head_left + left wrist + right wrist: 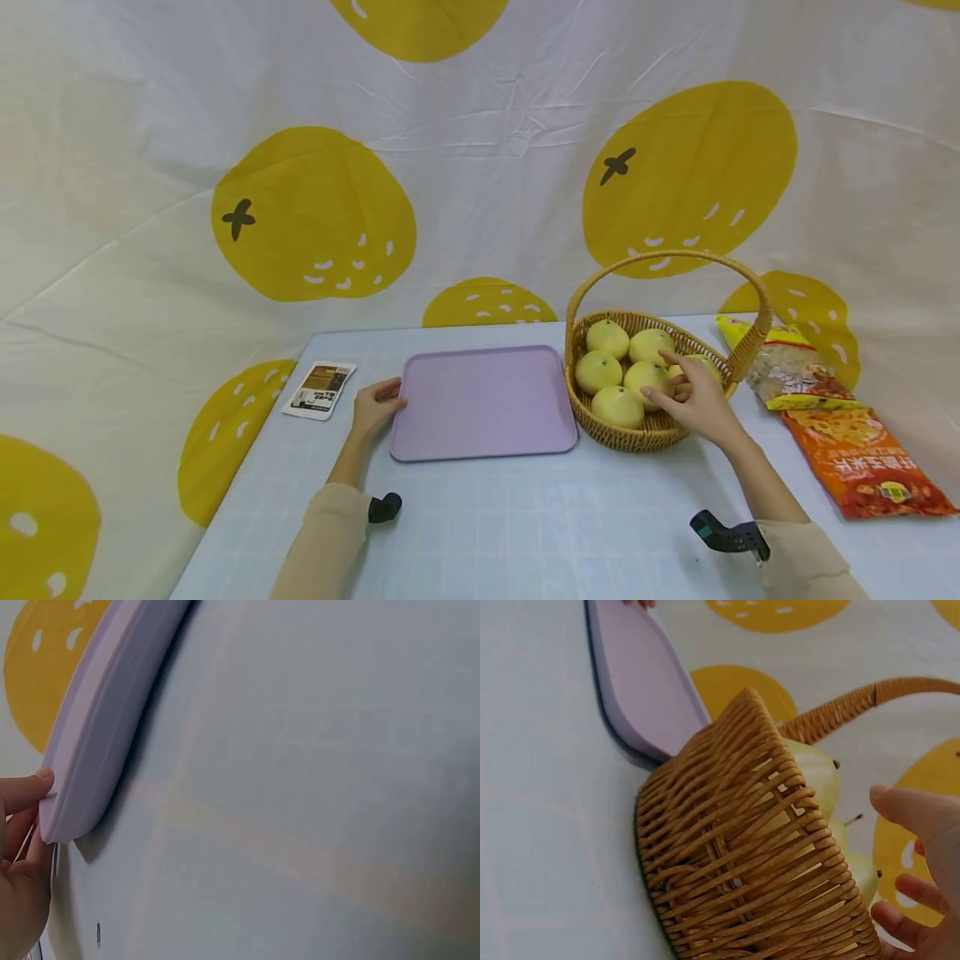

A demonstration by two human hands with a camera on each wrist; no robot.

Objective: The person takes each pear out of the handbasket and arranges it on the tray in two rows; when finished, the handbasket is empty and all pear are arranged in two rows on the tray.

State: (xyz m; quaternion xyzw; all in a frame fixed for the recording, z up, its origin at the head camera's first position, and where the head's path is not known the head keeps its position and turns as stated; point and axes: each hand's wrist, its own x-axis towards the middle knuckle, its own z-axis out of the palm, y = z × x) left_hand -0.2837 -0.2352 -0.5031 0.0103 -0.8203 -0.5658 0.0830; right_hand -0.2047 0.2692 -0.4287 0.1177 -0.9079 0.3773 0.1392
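Observation:
My left hand (374, 408) pinches the left edge of a lilac rectangular tray (483, 404); in the left wrist view the thumb lies on the rim and the fingers sit under it. Beside the tray's right end stands a wicker basket (643, 442) with a tall arched handle. Several pale yellow-green pears (618, 407) fill it, short stems showing in the right wrist view. Over the basket's right side reaches my right hand (703, 404), thumb and fingers spread apart above the pears. In the right wrist view, a gap shows between its thumb and the pears (815, 776).
A white and brown printed packet (321, 390) lies left of the tray. To the basket's right are a yellow-topped snack bag (798, 371) and an orange snack bag (870, 462). Behind the pale blue tabletop (517, 525) hangs a fruit-patterned cloth (487, 167).

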